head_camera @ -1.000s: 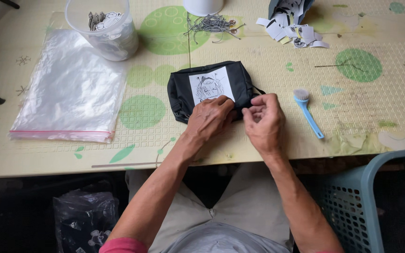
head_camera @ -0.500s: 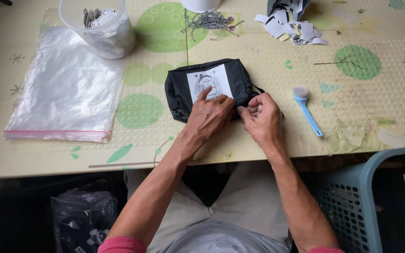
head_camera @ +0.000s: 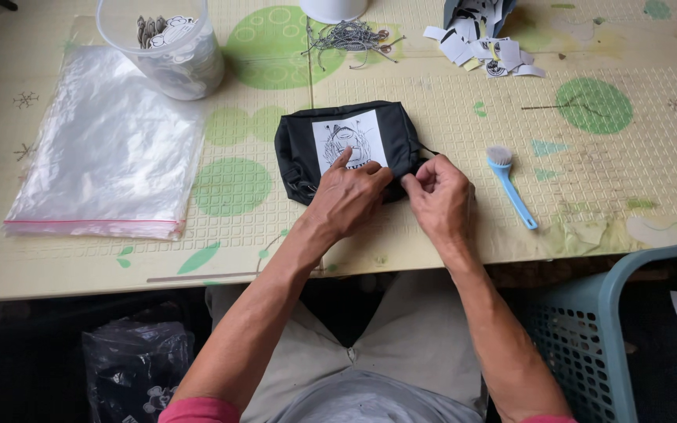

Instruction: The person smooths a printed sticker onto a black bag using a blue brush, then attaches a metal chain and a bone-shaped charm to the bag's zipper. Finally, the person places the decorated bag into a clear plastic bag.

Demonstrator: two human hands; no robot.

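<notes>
bench (head_camera: 448, 258): pale yellow mat w/ green dots and leaf shapes; runs under both hands and well out to either side.
plastic bag (head_camera: 107, 160): clear, flat, w/ pink strip on near edge; well to the left of the left hand, not touched.
basket (head_camera: 628, 329): blue-grey, perforated, off the bench edge, down to the right of the right hand.
pouch (head_camera: 346, 149): black fabric, long axis left-right across the bench; lies just ahead of both hands, touching them. Near edge is under the fingers; far edge points away from the person.
tub (head_camera: 162, 47): clear plastic, far-left of the hands, holds small printed pieces.
left hand (head_camera: 346, 200): palm down on the pouch's near-left part, index finger stretched fwd onto the white patch. Pressing flat, not clamped round anything.
right hand (head_camera: 440, 196): at the pouch's near-right end, fingertips bunched, pinching the edge or sth small there; can't tell just what. Hands close together, almost touching.
white patch (head_camera: 349, 141): rectangular, w/ dark line drawing, centred on pouch top, just ahead of the left fingertip.
brush (head_camera: 511, 184): light blue handle, white bristles, just right of the right hand, apart from it.
cord pile (head_camera: 350, 35): grey tangle, well ahead of the hands.
paper scraps (head_camera: 483, 51): white cut-outs, ahead-right, far off.
nearer hand: both equal; right one sits at the pouch's end, left one on its face.
</notes>
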